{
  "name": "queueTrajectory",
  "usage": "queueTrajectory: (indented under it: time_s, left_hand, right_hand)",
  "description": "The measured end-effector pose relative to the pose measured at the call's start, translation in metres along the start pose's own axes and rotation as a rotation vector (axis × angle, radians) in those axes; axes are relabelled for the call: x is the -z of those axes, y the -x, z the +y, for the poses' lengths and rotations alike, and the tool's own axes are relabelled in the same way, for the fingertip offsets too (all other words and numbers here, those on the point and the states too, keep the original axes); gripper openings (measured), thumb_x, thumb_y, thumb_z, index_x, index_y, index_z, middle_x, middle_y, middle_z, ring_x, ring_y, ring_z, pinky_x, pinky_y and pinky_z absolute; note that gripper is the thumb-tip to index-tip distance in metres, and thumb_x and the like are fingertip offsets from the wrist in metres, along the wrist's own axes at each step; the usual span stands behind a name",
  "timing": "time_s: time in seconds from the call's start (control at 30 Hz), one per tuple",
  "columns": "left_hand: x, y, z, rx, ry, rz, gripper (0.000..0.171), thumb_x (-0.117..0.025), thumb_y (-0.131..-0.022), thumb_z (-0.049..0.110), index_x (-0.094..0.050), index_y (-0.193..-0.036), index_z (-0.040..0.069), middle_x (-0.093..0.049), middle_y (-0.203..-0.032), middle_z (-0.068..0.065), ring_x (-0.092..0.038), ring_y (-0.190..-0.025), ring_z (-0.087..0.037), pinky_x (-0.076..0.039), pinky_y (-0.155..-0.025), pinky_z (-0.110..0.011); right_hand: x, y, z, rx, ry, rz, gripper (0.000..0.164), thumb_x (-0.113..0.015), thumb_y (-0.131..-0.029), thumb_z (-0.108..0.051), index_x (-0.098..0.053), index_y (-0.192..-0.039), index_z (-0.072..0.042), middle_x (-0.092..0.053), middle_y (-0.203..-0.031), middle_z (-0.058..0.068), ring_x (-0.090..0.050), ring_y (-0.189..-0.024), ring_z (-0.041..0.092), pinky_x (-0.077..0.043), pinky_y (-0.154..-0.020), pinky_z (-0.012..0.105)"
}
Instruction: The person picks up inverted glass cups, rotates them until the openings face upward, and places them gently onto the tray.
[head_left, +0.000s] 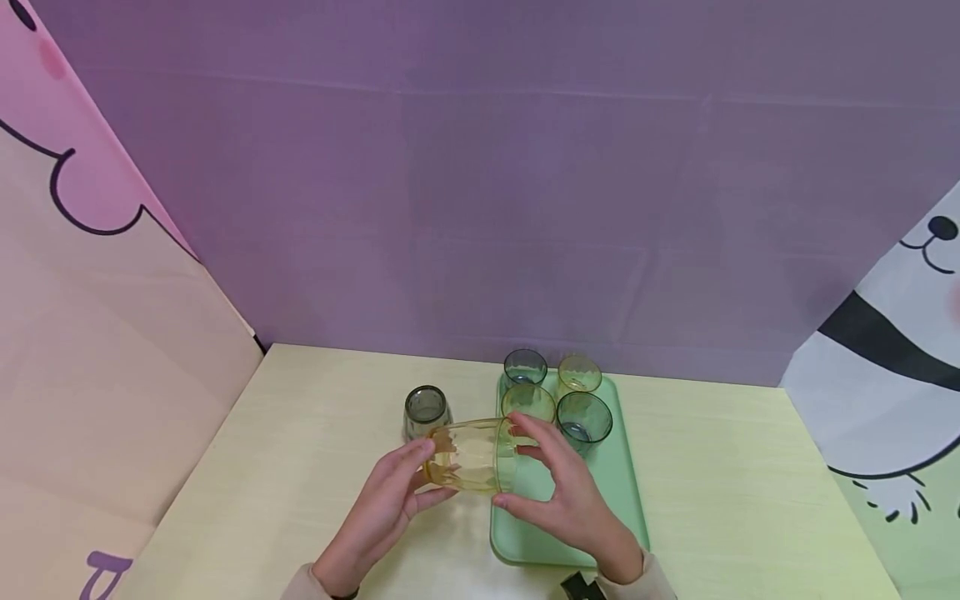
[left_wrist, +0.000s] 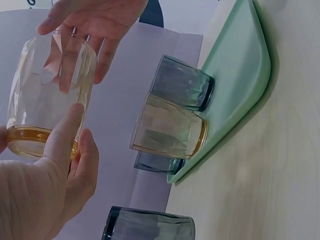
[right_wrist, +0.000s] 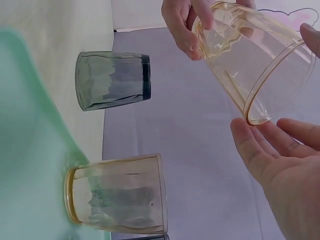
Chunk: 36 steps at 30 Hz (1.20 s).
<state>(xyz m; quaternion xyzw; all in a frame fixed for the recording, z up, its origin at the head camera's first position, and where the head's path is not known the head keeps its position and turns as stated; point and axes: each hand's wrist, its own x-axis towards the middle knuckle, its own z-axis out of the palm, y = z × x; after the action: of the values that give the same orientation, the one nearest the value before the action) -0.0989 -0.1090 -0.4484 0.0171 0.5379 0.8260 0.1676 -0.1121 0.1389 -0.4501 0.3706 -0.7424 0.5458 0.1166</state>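
A yellow-tinted drinking glass (head_left: 468, 457) is held tilted on its side above the table, its thick base to the left and its mouth to the right. My left hand (head_left: 386, 492) grips the base end, thumb on the near top side and fingers beneath. My right hand (head_left: 558, 483) spans the rim, index finger at the top and thumb at the bottom; in the right wrist view its fingertips (right_wrist: 241, 127) meet the rim. Just behind the left hand stands a dark grey glass (right_wrist: 112, 80), upside down on the table.
A green tray (head_left: 570, 546) lies on the pale table (head_left: 720, 483). Toward its back stand two yellow glasses (head_left: 528, 400) and two dark grey glasses (head_left: 585, 421), mouths up and close together. A purple cloth backdrop (head_left: 525, 208) rises behind the table's far edge.
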Motion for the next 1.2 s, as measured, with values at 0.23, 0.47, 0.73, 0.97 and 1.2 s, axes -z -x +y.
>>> queueTrajectory:
  time_s: [0.23,0.47,0.73,0.97,1.2]
  left_hand:
    - [-0.001,0.000,0.000,-0.010,-0.045,-0.021,0.060,-0.054,-0.105,0.034,-0.044,-0.137,-0.015,-0.058,-0.123,-0.019,-0.063,-0.112,-0.025,-0.054,-0.092,-0.044]
    - [-0.007,-0.001,0.002,-0.051,-0.151,-0.017,0.057,-0.052,-0.106,0.033,-0.046,-0.138,-0.013,-0.054,-0.130,-0.023,-0.059,-0.116,-0.029,-0.054,-0.093,-0.043]
    - [-0.004,-0.002,0.000,-0.204,-0.464,0.148,0.041,-0.060,-0.103,0.019,-0.055,-0.136,-0.003,-0.057,-0.134,-0.019,-0.060,-0.117,-0.032,-0.058,-0.082,-0.031]
    - [0.008,-0.001,0.001,-0.259,-0.793,0.248,0.046,-0.065,-0.099,0.035,-0.058,-0.136,0.007,-0.060,-0.132,-0.004,-0.060,-0.116,-0.020,-0.056,-0.085,-0.028]
    - [0.021,-0.006,0.002,-0.358,-1.002,0.284,0.052,-0.070,-0.096,0.032,-0.057,-0.136,0.002,-0.056,-0.132,-0.011,-0.060,-0.116,-0.029,-0.057,-0.085,-0.034]
  right_hand:
    - [-0.001,0.001,-0.002,-0.011,-0.049,0.022,0.090,-0.088,-0.073,0.002,-0.041,-0.149,0.002,-0.048,-0.138,0.022,-0.053,-0.118,0.037,-0.056,-0.089,0.046]
    - [0.005,-0.010,-0.028,0.025,-0.062,0.072,0.090,-0.084,-0.061,0.021,-0.044,-0.141,0.011,-0.051,-0.127,0.030,-0.056,-0.114,0.033,-0.057,-0.085,0.048]
    - [0.012,-0.005,-0.019,0.022,0.052,0.098,0.090,-0.089,-0.062,0.011,-0.046,-0.141,0.008,-0.054,-0.130,0.023,-0.058,-0.112,0.027,-0.057,-0.087,0.042]
    - [0.015,0.003,-0.008,-0.026,0.179,0.090,0.086,-0.092,-0.072,-0.016,-0.048,-0.145,-0.001,-0.054,-0.134,0.018,-0.058,-0.111,0.029,-0.055,-0.090,0.036]
    - [0.018,0.004,-0.009,-0.024,0.302,0.079,0.082,-0.088,-0.078,-0.031,-0.048,-0.145,-0.005,-0.054,-0.135,0.012,-0.060,-0.105,0.027,-0.056,-0.085,0.037]
